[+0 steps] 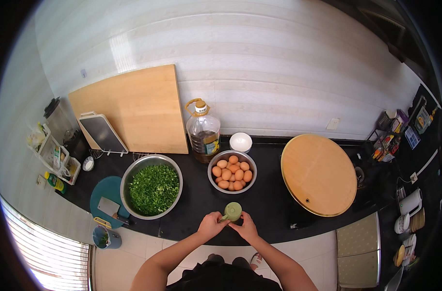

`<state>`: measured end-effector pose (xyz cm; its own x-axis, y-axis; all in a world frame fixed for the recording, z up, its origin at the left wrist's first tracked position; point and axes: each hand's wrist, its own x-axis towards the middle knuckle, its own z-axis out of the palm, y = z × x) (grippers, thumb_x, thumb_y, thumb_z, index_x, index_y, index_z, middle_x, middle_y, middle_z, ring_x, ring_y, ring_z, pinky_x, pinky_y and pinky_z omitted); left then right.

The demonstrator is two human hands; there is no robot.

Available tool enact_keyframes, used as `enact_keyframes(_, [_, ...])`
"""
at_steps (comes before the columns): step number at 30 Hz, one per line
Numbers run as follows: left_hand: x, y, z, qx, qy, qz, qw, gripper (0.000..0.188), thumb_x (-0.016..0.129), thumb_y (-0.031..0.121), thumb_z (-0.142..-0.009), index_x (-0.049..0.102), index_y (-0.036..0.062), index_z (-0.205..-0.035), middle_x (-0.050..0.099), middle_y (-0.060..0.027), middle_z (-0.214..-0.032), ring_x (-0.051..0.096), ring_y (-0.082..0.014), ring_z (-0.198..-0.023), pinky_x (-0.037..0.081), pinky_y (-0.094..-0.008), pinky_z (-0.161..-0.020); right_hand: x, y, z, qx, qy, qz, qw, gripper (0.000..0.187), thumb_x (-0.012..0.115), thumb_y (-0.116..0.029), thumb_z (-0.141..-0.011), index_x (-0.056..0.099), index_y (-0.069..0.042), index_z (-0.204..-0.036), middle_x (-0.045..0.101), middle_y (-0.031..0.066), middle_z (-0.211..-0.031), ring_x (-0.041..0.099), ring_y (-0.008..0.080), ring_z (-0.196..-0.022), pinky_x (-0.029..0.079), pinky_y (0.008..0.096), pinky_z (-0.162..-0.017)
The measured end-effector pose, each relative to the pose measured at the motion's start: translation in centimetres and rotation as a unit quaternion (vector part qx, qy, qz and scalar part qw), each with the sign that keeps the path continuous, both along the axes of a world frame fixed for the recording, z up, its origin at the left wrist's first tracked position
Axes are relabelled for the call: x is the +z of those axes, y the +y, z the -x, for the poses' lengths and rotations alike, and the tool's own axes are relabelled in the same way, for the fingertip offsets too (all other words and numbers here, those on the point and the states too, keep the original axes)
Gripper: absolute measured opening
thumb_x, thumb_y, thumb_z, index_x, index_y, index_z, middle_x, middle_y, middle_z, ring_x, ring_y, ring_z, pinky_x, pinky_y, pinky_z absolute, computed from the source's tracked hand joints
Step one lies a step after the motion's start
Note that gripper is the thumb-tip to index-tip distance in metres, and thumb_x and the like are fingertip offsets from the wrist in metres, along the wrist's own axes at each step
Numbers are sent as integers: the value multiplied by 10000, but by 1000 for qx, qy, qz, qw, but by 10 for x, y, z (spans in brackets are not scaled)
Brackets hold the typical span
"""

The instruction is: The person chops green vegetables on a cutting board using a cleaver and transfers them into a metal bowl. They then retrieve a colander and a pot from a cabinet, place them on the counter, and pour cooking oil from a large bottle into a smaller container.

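I stand at a black counter (269, 203), looking down at my two hands near the lower middle of the frame. Between them is a small pale green cup (233, 211) with a handle. My left hand (211, 225) is curled around its left side and handle; my right hand (245, 228) touches its right edge from below. Both are closed on it, not clenched hard.

The cup looks like light, stiff plastic — easy to lift, I judge, and unlikely to crack, though smooth enough to slip if my fingers are wet. The handle or the rim seems the surest place to grip.

Just above the cup, at frame centre, sits a steel bowl of brown eggs (232, 172) — fragile, best taken one at a time. Left of it is a larger steel bowl of chopped greens (153, 189). Behind the eggs stand an oil jug (203, 132) and a small white bowl (241, 142). A round wooden lid (319, 174) lies at right.
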<state>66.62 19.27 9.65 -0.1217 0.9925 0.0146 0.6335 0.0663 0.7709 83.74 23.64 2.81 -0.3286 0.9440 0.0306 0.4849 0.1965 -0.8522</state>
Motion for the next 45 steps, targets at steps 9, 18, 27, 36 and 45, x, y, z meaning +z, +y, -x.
enact_keyframes(9, [-7, -6, -20, 57, -116, -18, 992, 287, 713, 211, -753, 546, -21, -729, 564, -94, -601, 543, -147, -527, 442, -291, -499, -3, -1, 0, 26, 6, 38, 999, 636, 757, -143, -657, 423, -29, -1186, 509, 154, -1129, 538, 283, -1022, 454, 352, -856])
enact_keyframes(18, [-6, -7, 17, 54, -171, 7, 984, 225, 640, 166, -827, 554, -41, -850, 597, -103, -720, 589, -154, -569, 472, -274, -536, -5, 8, -27, 22, 0, 69, 997, 752, 712, -42, -685, 314, -27, -1323, 428, 160, -1251, 516, 247, -1049, 447, 336, -884])
enact_keyframes(27, [-36, 3, 32, 53, -371, 126, 918, 313, 608, 257, -866, 505, -16, -980, 602, -58, -808, 588, -101, -590, 486, -219, -542, -13, 4, -34, 22, 5, 76, 997, 703, 696, -32, -703, 337, -18, -1308, 420, 164, -1254, 524, 241, -1017, 478, 334, -823])
enact_keyframes(36, [-29, 10, 28, 63, -363, 156, 916, 368, 634, 326, -839, 525, 8, -990, 596, -19, -817, 545, -73, -646, 455, -214, -593, -11, 0, -31, 21, 30, 88, 995, 599, 679, -68, -718, 416, -5, -1252, 449, 171, -1229, 554, 250, -1001, 460, 333, -857])
enact_keyframes(45, [-42, 18, 22, 77, -298, 67, 949, 371, 663, 353, -811, 582, -8, -828, 590, -31, -727, 519, -84, -631, 425, -238, -557, -21, -1, -31, 28, 35, 84, 995, 538, 678, -74, -718, 463, -28, -1209, 472, 159, -1197, 572, 250, -954, 478, 335, -824])
